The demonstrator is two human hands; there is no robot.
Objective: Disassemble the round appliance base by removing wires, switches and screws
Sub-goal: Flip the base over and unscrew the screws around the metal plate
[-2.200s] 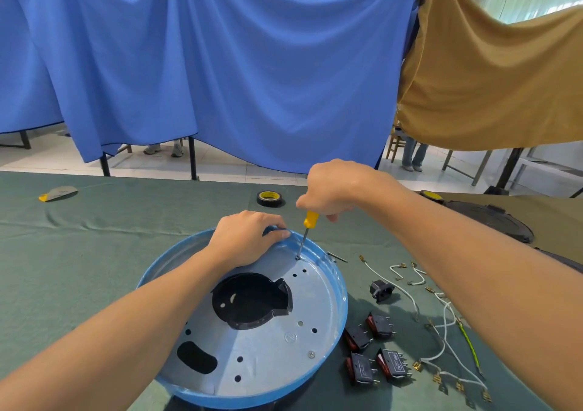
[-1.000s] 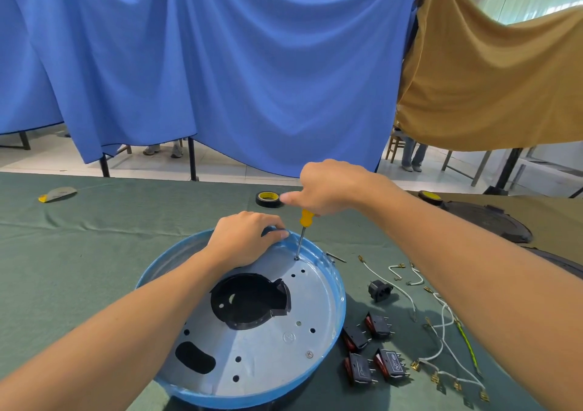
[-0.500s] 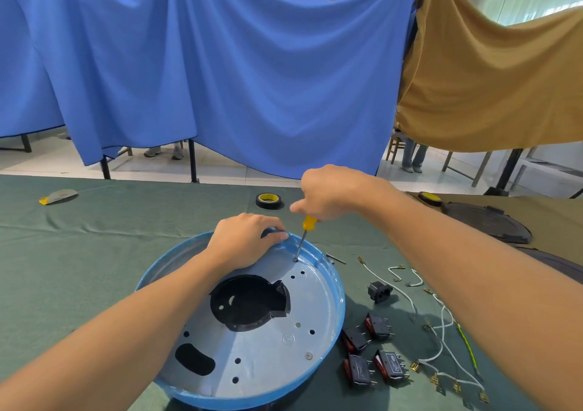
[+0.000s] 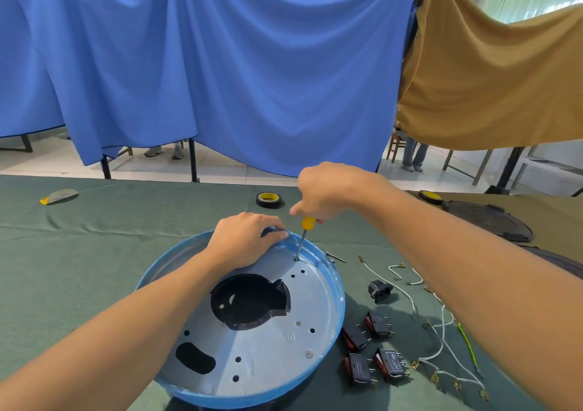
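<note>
A round blue appliance base (image 4: 334, 322) with a silver inner plate lies on the green table. My left hand (image 4: 243, 240) grips its far rim. My right hand (image 4: 325, 189) holds a yellow-handled screwdriver (image 4: 303, 235), whose tip stands on a screw (image 4: 297, 258) near the far rim. Another screw (image 4: 309, 353) sits in the plate at the near right. Several black rocker switches (image 4: 372, 347) and loose white wires (image 4: 441, 325) lie on the cloth to the right of the base.
A black socket part (image 4: 379, 289) and a loose screw (image 4: 336, 257) lie right of the base. A tape roll (image 4: 268, 199) sits behind it. Dark round lids (image 4: 492, 221) rest at the far right. A small yellow-edged item (image 4: 58, 195) lies far left.
My right hand has shifted its fingers around the screwdriver handle while the tip stays on the same screw. The left hand and the base have barely moved.
</note>
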